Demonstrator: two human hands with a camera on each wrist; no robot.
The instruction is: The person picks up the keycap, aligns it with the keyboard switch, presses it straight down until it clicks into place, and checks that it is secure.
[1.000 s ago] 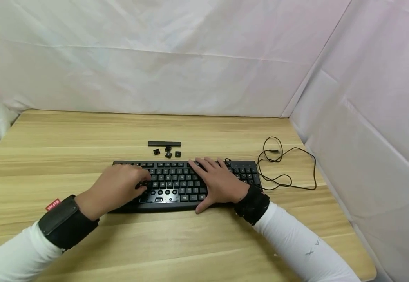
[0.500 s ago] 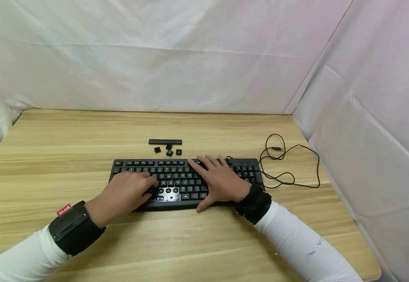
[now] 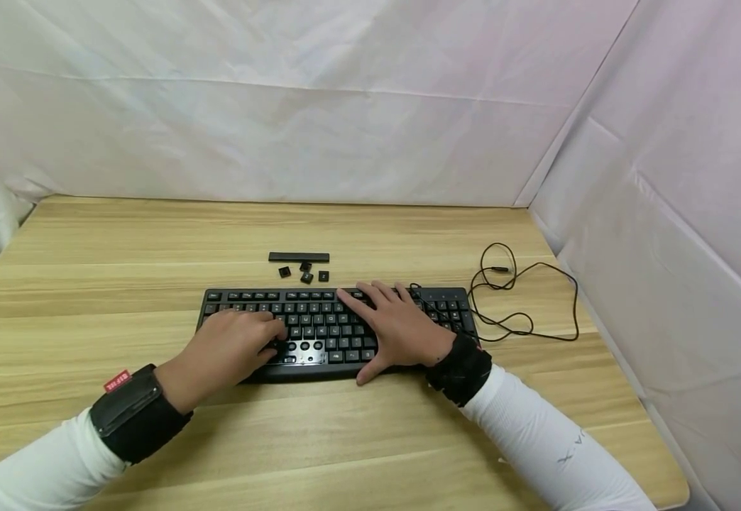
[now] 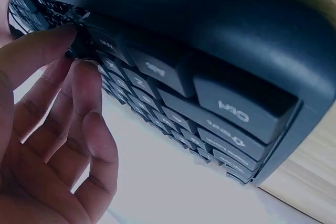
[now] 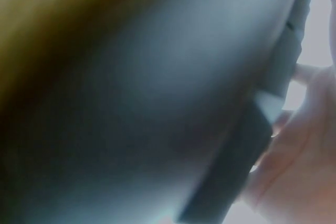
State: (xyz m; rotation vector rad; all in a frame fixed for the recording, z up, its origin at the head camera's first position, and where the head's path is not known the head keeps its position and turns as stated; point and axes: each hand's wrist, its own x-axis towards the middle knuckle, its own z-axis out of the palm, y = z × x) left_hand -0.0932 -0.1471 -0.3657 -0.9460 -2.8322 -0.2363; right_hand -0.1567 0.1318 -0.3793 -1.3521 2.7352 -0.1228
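Note:
A black keyboard (image 3: 319, 372) lies on the table, with round key posts bare in its shiny lower-middle patch (image 3: 309, 357). My left hand (image 3: 226, 348) bends over its lower left part. In the left wrist view, the thumb and forefinger of this hand (image 4: 47, 156) pinch a dark keycap (image 4: 82, 46) in the bottom rows; fingertips hide most of it. Spread across the keys right of centre, my right hand (image 3: 402, 330) rests with its thumb at the front edge. Beyond the keyboard lie a spacebar (image 3: 299, 257) and several loose keycaps (image 3: 306, 277).
A thin black cable (image 3: 514, 319) loops over the table to the right of the keyboard. White cloth (image 3: 281, 142) hangs behind the wooden tabletop (image 3: 319, 440) and along its right side. The right wrist view is mostly the keyboard's blurred front edge (image 5: 157, 77).
My left hand has shifted right and nearer along the keyboard, uncovering keys at the upper left. It then stays put over the last half second. The right hand keeps its place.

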